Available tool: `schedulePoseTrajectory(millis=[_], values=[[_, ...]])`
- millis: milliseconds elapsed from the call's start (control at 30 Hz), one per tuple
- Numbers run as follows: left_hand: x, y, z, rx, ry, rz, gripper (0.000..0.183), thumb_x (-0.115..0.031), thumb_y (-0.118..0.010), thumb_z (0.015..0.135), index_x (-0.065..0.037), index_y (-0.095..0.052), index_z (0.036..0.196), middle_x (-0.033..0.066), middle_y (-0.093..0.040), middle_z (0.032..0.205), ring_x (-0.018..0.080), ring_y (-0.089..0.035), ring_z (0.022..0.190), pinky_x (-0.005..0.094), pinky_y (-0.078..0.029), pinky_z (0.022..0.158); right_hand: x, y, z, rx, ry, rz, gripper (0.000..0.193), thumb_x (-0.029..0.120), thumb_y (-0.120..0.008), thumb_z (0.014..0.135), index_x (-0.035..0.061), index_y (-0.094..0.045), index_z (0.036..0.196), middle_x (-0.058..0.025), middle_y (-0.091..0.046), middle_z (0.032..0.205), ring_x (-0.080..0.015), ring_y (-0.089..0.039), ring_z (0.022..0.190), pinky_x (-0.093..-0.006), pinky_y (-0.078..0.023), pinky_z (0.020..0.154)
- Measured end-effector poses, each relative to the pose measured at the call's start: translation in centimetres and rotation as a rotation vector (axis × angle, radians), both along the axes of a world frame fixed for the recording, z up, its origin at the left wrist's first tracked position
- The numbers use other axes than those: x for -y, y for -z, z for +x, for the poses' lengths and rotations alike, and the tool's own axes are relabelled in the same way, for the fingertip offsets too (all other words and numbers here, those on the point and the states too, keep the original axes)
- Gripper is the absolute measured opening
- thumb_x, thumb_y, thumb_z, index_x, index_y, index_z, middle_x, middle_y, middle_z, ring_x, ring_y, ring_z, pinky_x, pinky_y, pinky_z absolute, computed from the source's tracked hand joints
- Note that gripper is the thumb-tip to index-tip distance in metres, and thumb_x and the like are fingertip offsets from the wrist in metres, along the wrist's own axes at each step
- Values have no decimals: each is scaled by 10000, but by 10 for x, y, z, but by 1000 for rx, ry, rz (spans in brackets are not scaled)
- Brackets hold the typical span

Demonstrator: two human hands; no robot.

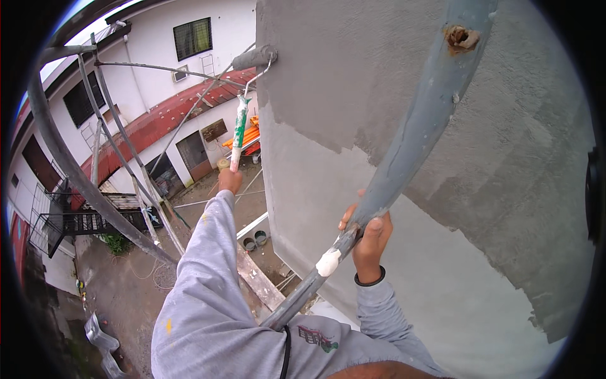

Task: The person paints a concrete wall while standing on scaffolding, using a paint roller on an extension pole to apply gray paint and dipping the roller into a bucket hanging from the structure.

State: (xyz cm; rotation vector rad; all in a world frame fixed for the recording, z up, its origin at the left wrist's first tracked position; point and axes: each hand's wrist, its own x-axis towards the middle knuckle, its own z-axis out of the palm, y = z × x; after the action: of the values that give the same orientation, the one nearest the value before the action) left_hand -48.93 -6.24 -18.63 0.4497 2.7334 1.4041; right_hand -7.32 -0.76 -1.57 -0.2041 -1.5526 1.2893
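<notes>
My left hand (231, 180) is stretched out ahead, closed round the lower end of a paint roller's green and white handle (239, 129). At the top of its bent wire frame, the grey roller sleeve (255, 57) lies against the upper left edge of the wall (315, 183). The wall is dark grey above and paler below, with a ragged border between. My right hand (371, 243), a black band at its wrist, grips a grey metal scaffold pole (410, 145) that slants up in front of the wall. White paint is crusted on the pole below that hand.
Curved by the lens, more scaffold tubes (104, 208) stand at the left. Below are a wooden plank (259, 278), two buckets (255, 240) and the ground far down. Beyond stands a white building (151, 57) with a red roof strip (151, 123) and black metal stairs (95, 222).
</notes>
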Motion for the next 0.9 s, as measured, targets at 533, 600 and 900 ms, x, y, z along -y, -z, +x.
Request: schedulePoseTrajectory(millis=[533,600,900], values=[[14,-51,-36,-91,27,19,307,-206,-595,782,51,-698,913,289,-678,861,427,-670,891,478,-507,799,3,-3,-1,-3,-11,-20,853,715,-454,894,-79,-451,1207,-114,-580,730,-165,-580,594,-271,-472,533],[-1,-92,-47,-93,36,65,325,-203,-592,780,78,-686,912,279,-681,843,408,-686,831,467,-521,742,2,-2,-1,-4,-5,-20,847,709,-452,898,-78,-451,1211,-115,-578,729,-166,-579,592,-273,-473,534],[-36,-248,-66,-39,82,310,232,-180,-585,789,48,-617,760,91,-554,589,199,-541,448,364,-399,387,2,-1,-2,-27,-34,-3,807,682,-448,917,-63,-456,1226,-113,-577,731,-166,-576,590,-277,-477,540]])
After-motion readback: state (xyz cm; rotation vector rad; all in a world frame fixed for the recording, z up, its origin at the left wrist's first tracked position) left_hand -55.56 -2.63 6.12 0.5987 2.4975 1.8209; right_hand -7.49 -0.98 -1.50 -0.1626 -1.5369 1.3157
